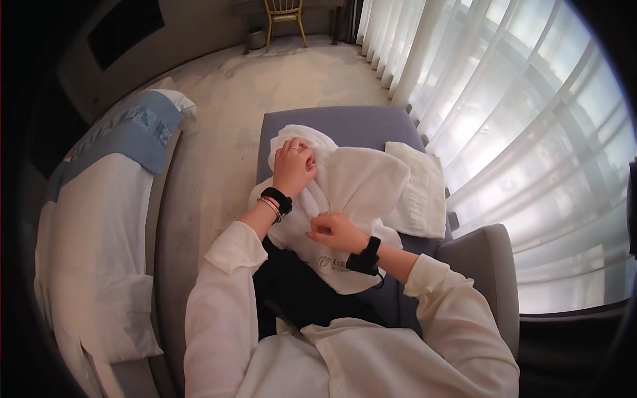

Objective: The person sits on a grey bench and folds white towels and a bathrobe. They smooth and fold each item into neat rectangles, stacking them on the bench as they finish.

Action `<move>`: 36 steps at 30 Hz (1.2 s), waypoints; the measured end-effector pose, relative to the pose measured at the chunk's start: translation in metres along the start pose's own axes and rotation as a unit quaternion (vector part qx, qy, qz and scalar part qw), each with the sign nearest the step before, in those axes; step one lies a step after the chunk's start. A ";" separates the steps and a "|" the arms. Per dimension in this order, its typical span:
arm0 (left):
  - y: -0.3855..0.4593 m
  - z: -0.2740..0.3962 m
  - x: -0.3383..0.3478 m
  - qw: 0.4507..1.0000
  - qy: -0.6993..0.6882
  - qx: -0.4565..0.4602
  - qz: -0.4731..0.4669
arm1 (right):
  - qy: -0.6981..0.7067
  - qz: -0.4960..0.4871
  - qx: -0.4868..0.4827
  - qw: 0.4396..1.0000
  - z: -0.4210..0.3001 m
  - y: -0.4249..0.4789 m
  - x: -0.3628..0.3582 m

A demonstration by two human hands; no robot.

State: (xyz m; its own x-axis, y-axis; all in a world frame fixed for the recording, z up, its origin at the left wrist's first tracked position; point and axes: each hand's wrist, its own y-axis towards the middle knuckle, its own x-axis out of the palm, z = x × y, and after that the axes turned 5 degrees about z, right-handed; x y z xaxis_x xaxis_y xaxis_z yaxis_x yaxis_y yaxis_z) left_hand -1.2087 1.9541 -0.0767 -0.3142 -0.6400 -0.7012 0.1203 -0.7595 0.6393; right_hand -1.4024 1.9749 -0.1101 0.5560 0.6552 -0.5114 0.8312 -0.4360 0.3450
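Observation:
A rumpled white terry towel [366, 176] lies in loose folds over the seat in front of me. My left hand [294, 166], with a ring and a black wrist strap, pinches the towel near its far left part. Closer to my body, my right hand [339, 232] has its fingers curled on the cloth, where creases gather at the fingertips. The towel's near corner hangs by my black-clad leg and bears a printed logo with writing. To the right, a flat folded white towel [417, 194] with a raised woven pattern lies partly beneath the loose one.
The grey-purple upholstered seat [343, 122] has an armrest [477, 268] at right. Sheer white curtains [527, 149] hang beside it. At left stands a bed [104, 239] with a blue runner [134, 127]. Far off are a wooden chair [284, 17] and a bin [257, 39].

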 end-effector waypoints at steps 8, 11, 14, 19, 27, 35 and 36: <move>0.039 0.013 -0.027 0.985 0.029 0.075 -0.154 | 0.041 -0.011 -0.016 0.999 -0.018 -0.014 0.009; 0.041 0.009 -0.038 0.985 0.004 -0.002 -0.171 | 0.067 -0.018 -0.007 0.998 -0.027 -0.021 0.005; 0.036 -0.031 -0.047 0.999 0.014 0.022 -0.043 | 0.104 -0.035 -0.011 0.994 -0.036 -0.029 0.013; 0.033 -0.061 -0.064 0.991 0.017 -0.063 -0.121 | 0.145 -0.033 0.021 0.989 -0.045 -0.038 0.005; 0.014 -0.105 -0.077 0.944 -0.146 -0.215 -0.203 | 0.164 -0.024 0.040 0.985 -0.052 -0.038 -0.006; 0.027 -0.049 -0.114 0.917 -0.205 -0.223 -0.259 | 0.025 0.121 0.009 0.992 -0.037 -0.012 -0.045; 0.023 -0.040 -0.120 0.936 -0.180 -0.200 -0.229 | -0.064 0.150 -0.035 0.986 -0.044 -0.005 -0.051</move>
State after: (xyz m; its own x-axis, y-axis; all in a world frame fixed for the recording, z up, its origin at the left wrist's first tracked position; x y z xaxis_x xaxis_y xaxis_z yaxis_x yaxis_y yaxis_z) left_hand -1.1306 2.0088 0.0091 -0.7067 -0.2119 -0.6751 0.2169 -0.9730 0.0783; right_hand -1.4348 1.9705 -0.0515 0.7759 0.4178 -0.4726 0.6300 -0.5514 0.5468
